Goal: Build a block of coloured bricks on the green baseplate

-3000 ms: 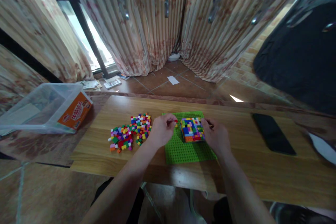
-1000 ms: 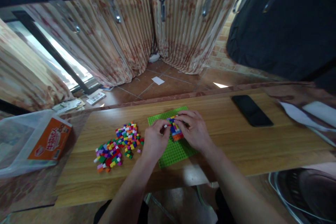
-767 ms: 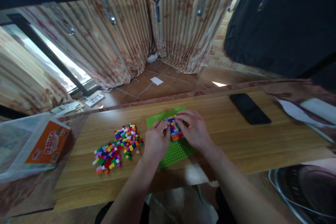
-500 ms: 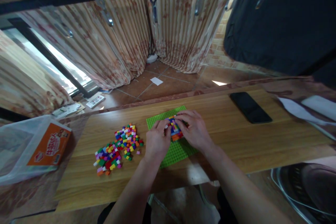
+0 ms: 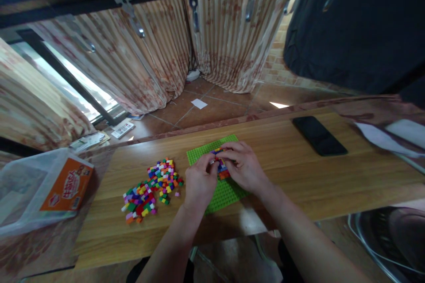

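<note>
A green studded baseplate [image 5: 229, 196] lies on the wooden table, carrying a patch of small multicoloured bricks [image 5: 223, 173]. My left hand [image 5: 200, 182] is over the plate's left side, thumb and forefinger pinched around a small, pale brick at the patch's left edge. From the right, my right hand [image 5: 245, 166] reaches over the patch with fingers bent and thumb and fingertips close together; what they grip, if anything, is hidden. Both hands' fingertips nearly meet and cover much of the patch. Left of the plate, loose coloured bricks [image 5: 141, 201] lie in a spread-out pile.
A black phone [image 5: 319, 135] lies on the right part of the wooden table [image 5: 265, 141]. Off the table's left end stands a clear plastic box [image 5: 25, 163] with an orange label. White paper [image 5: 381, 139] lies at the far right. Curtains [image 5: 229, 40] hang beyond.
My right hand's fingers have bent and come closer to my left fingertips, covering more of the brick patch. The whole view has shifted slightly. My left hand keeps its pinch.
</note>
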Available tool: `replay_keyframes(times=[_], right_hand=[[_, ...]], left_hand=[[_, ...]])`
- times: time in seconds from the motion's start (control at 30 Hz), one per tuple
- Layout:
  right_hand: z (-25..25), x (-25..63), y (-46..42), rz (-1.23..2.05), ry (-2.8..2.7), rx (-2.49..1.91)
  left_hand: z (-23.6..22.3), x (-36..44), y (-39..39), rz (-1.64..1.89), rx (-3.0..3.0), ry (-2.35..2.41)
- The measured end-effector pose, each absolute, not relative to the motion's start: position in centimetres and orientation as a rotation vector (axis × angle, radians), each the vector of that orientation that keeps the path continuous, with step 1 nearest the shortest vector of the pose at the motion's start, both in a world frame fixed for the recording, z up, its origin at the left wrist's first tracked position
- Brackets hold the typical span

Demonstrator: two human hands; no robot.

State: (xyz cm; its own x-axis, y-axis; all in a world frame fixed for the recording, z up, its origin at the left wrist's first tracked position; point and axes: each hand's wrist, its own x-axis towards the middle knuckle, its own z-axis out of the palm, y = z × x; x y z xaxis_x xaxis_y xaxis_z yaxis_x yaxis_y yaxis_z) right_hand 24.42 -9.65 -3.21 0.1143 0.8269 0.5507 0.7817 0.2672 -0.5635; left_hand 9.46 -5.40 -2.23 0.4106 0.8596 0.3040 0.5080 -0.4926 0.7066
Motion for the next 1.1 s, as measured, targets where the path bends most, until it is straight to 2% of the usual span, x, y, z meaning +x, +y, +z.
replay_keyframes(times=[0.33,0.7,0.9,1.1], right_hand=[[-3.3,24.2,-9.7,0.055,-1.733,-1.542],[-3.4,24.0,-9.6,0.048,-1.638,-1.477],[-3.3,24.1,-9.6,0.087,-1.537,-1.48],[-3.0,24.2,-9.6,0.059,-1.557,-1.512]], left_hand=[[-2.1,8.7,-5.0,0.997,1.895,1.109],[-2.3,8.7,-3.9,0.963,1.217,1.034],[-2.3,8.3,-3.8,0.927,1.26,1.019],[-2.6,7.9,-3.7,0.912,1.611,1.057]])
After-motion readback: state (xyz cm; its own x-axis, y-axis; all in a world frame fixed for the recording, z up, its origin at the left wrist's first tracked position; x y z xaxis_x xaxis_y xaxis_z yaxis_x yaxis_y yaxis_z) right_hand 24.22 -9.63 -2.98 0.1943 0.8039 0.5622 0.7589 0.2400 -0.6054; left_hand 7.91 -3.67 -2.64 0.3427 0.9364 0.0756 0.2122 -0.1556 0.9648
